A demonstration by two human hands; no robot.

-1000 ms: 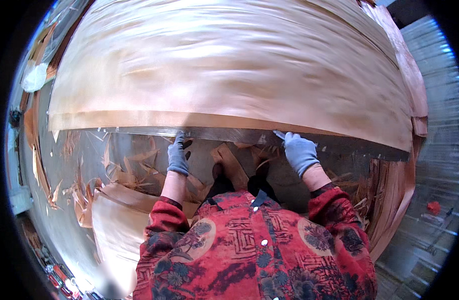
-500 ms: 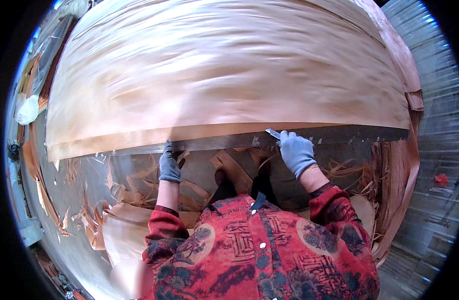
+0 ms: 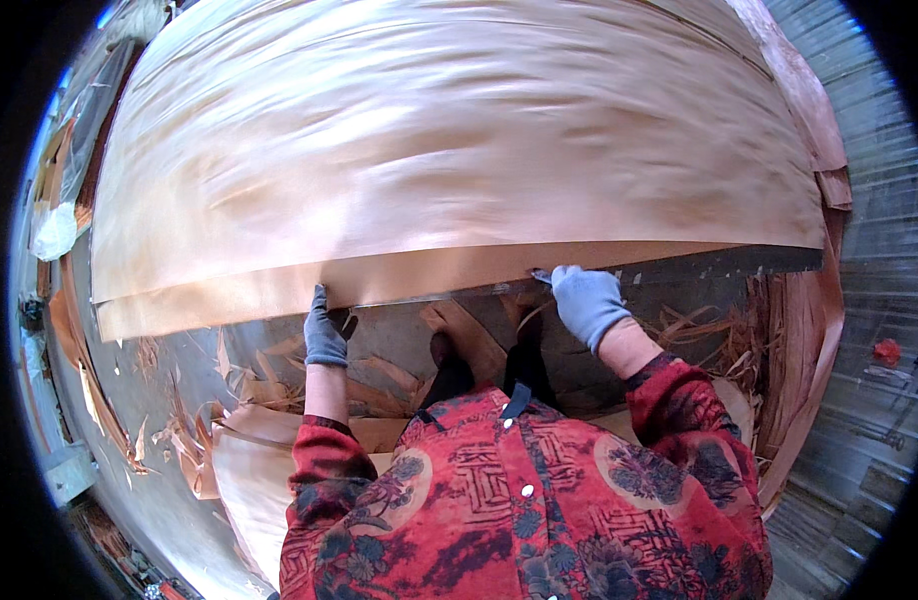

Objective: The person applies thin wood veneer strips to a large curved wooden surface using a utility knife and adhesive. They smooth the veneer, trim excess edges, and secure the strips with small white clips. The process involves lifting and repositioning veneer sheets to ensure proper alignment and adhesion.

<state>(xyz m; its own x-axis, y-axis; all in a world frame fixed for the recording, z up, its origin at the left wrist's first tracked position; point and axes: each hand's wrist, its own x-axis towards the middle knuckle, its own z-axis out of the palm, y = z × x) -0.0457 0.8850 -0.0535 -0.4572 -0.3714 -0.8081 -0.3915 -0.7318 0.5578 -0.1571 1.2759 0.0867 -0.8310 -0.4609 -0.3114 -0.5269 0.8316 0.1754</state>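
A broad sheet of thin, pale wood veneer (image 3: pixel 459 160) spreads over the work surface before me. Along its near edge runs a darker tan veneer strip (image 3: pixel 419 271), widest at the left and tapering to the right. My left hand (image 3: pixel 326 335), in a grey glove, touches this strip with an outstretched finger, its thumb held apart. Farther right, my gloved right hand (image 3: pixel 587 305) is closed around a utility knife (image 3: pixel 542 275), whose tip is at the strip's lower edge. A dark straight border (image 3: pixel 719 264) shows beyond the knife to the right.
Torn veneer scraps (image 3: pixel 379 370) litter the floor around my feet. A larger veneer piece (image 3: pixel 254 450) lies at lower left. Veneer layers (image 3: pixel 804 350) hang at the right, beside a ribbed grey surface (image 3: pixel 879 250). A clear plastic bag (image 3: pixel 54 232) sits at the far left.
The tan strip has come toward me at the left and now covers much of the dark border. My left hand has shifted slightly left; the knife has tilted and moved slightly nearer.
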